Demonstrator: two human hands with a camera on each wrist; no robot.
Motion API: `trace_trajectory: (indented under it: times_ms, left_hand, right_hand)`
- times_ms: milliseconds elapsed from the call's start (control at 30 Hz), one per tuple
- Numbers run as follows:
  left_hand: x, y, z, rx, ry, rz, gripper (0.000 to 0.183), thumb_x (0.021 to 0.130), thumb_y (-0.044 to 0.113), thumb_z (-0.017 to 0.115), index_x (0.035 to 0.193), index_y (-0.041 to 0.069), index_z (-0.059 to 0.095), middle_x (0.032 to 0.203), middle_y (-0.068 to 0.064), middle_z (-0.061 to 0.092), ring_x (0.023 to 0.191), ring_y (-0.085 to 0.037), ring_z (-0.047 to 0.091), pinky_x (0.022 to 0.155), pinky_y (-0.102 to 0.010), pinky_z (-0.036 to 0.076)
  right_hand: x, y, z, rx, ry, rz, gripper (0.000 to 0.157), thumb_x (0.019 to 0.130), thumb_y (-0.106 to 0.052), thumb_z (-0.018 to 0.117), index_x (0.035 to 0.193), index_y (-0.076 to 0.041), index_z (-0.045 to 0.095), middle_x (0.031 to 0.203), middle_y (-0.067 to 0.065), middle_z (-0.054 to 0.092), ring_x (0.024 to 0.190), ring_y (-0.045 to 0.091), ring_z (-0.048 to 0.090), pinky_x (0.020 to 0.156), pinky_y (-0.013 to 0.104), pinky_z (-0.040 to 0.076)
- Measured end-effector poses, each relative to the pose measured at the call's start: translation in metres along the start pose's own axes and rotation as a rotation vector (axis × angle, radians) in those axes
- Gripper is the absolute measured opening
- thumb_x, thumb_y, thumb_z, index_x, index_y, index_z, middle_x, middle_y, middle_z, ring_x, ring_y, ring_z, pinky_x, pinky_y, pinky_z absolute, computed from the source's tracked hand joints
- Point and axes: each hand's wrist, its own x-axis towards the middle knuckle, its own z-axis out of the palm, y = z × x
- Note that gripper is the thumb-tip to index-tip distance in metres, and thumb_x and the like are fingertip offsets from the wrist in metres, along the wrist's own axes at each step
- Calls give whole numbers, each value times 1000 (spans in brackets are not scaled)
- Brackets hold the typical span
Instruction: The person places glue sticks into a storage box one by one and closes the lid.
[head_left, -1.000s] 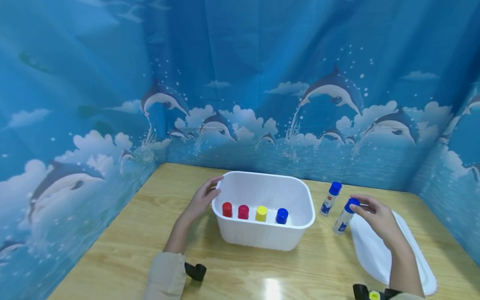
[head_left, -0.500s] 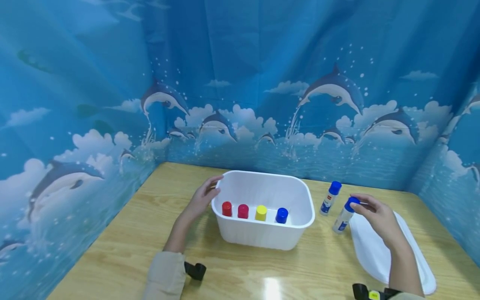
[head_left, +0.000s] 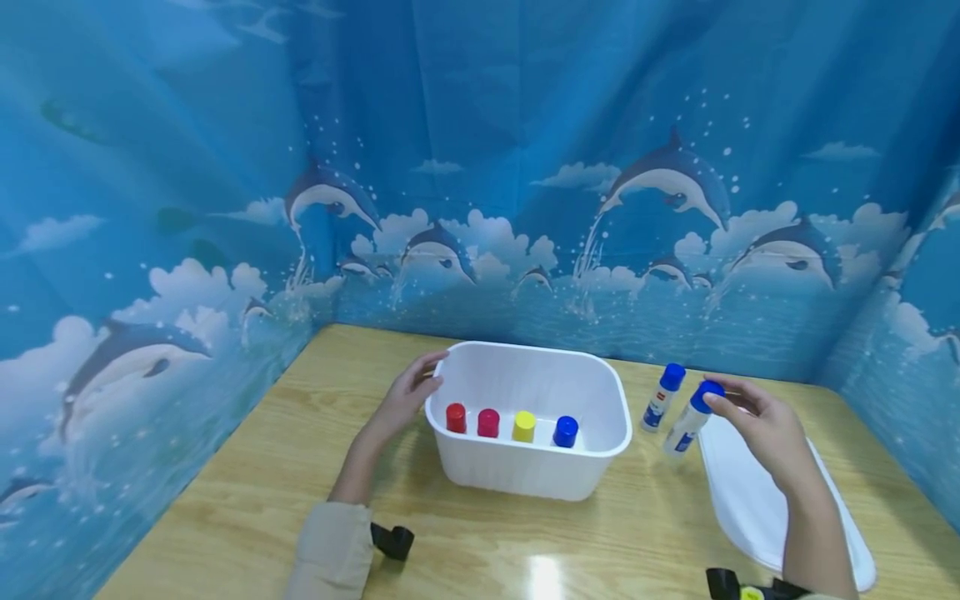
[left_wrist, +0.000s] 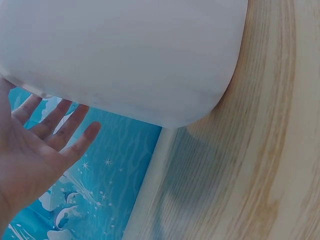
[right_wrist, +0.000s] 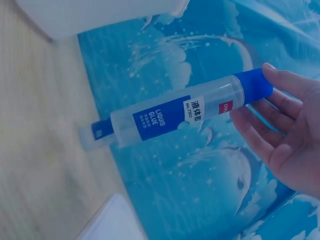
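Observation:
My right hand (head_left: pixel 765 429) pinches the blue cap of a liquid glue bottle (right_wrist: pixel 177 115) between thumb and fingers. In the head view this bottle tilts, and its base seems just off the table. A second glue bottle (head_left: pixel 663 397) with a blue cap stands just left of it. My left hand (head_left: pixel 405 396) is at the left rim of a white plastic bin (head_left: pixel 517 471), its fingers fairly straight; the left wrist view shows the fingertips by the bin's edge. Red, pink, yellow and blue capped items (head_left: pixel 523 427) stand inside the bin, their lower parts hidden by its front wall.
A white lid-like tray (head_left: pixel 742 500) lies under my right forearm. The wooden table (head_left: pixel 465 542) runs back to a blue dolphin-print curtain (head_left: pixel 487 167), which also closes off both sides. Dark wrist straps show on both arms.
My right hand has raised the glue bottle slightly, moving it a little up and to the right in the head view. My left hand and the bin stay in place.

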Motion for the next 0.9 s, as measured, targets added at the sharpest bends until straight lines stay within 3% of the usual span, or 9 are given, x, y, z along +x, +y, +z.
trace_trajectory:
  times_ms: [167, 267, 367, 467, 767, 900]
  left_hand:
    - [1, 1, 2, -14, 3, 9, 40, 95, 7, 47, 133, -3, 41, 130, -27, 43, 115, -39, 45, 94, -44, 41]
    - [1, 2, 2, -15, 4, -1, 40, 95, 7, 47, 134, -3, 41, 131, -26, 43, 116, -39, 45, 95, -44, 40]
    - [0, 2, 1, -16, 5, -10, 41, 95, 9, 47, 134, -2, 40, 131, -26, 42, 116, -39, 44, 95, -44, 40]
    - [0, 3, 0, -14, 2, -23, 41, 96, 11, 47, 135, -1, 40, 132, -25, 42, 117, -38, 44, 95, -43, 40]
    - [-5, 19, 1, -24, -11, -29, 40, 95, 2, 45, 133, -8, 38, 131, -30, 40, 117, -42, 42, 96, -46, 39]
    - [-2, 11, 1, -13, -6, -11, 40, 95, 6, 46, 133, -4, 39, 131, -27, 42, 116, -40, 44, 95, -44, 40]
  right_hand:
    - [-4, -15, -1, -11, 28, -55, 59, 93, -40, 50, 135, 1, 40, 126, 27, 44, 114, 46, 38, 83, 69, 33]
    - [-4, -24, -1, -28, 55, -87, 57, 93, -38, 51, 134, 0, 42, 123, 23, 47, 109, 34, 46, 83, 64, 38]
    - [-3, -35, -1, -66, 93, -127, 53, 92, -37, 52, 133, -2, 46, 118, 15, 51, 100, 12, 50, 81, 46, 47]
    - [-2, -46, -2, -111, 129, -170, 50, 92, -36, 54, 131, -5, 50, 113, 11, 54, 93, -1, 47, 74, 27, 46]
    - [5, -80, -4, -143, 149, -247, 46, 91, -36, 55, 128, -9, 54, 112, 12, 57, 95, 2, 49, 78, 28, 49]
    - [8, -96, -4, -137, 147, -272, 46, 91, -37, 54, 128, -9, 54, 111, 13, 58, 102, 18, 51, 85, 45, 46]
